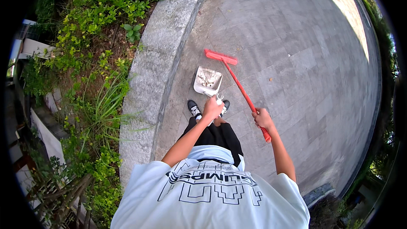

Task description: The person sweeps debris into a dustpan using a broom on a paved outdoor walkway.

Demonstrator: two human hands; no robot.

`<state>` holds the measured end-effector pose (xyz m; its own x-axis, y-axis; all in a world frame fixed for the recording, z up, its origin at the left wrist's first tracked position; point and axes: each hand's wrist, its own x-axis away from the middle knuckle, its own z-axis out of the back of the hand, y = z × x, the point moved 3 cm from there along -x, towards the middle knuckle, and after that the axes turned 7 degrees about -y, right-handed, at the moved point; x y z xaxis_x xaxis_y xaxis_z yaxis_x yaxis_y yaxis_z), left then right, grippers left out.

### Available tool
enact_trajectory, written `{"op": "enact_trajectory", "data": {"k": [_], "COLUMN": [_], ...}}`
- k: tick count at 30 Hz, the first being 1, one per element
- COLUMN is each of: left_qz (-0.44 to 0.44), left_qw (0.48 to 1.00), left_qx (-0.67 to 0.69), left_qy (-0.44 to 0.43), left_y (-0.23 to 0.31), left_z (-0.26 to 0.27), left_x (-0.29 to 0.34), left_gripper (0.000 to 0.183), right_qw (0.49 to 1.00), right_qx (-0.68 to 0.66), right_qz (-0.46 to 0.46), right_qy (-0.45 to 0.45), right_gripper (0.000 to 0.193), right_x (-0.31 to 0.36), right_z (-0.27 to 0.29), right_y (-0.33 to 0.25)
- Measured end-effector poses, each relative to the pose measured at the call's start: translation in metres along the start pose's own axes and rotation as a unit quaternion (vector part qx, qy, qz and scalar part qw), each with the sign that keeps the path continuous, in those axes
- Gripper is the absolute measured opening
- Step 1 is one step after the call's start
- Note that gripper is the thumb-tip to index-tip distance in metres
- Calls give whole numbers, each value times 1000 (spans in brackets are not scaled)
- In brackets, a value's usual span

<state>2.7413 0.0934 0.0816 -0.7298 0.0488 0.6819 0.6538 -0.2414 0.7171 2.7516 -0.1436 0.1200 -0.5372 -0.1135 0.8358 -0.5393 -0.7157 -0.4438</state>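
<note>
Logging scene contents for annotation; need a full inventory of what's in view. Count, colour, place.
Broom: 1, red, right of the dustpan, head on the paving
Dustpan: 1, white, ahead of the feet
Debris: several bits, count unclear, mixed pale and brown, in the dustpan
Small scrap: 1, orange-brown, on paving right of the broom
Paving: many slabs, grey, centre to right
Kerb: 1, grey, left of the paving
Plants: count unclear, green, left and far right
Shoes: 2, dark with white laces, below the dustpan
Shirt: 1, pale, bottom
Hands: 2; left on dustpan handle, right on broom handle
</note>
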Motion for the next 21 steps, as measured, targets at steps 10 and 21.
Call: {"op": "enact_trajectory", "data": {"k": [10, 21], "left_qz": [-30, -1], "left_qw": [999, 1000], "left_qx": [-34, 5], "left_qy": [10, -12], "left_y": [-10, -14], "left_z": [10, 22], "left_x": [-4, -10], "left_gripper": [30, 25], "right_qw": [980, 983], "right_qx": [179, 176], "right_qz": [-1, 6], "right_qy": [81, -47], "right_gripper": [22, 24], "right_x": [-200, 11], "right_z": [-19, -27], "right_y": [-65, 38]}}
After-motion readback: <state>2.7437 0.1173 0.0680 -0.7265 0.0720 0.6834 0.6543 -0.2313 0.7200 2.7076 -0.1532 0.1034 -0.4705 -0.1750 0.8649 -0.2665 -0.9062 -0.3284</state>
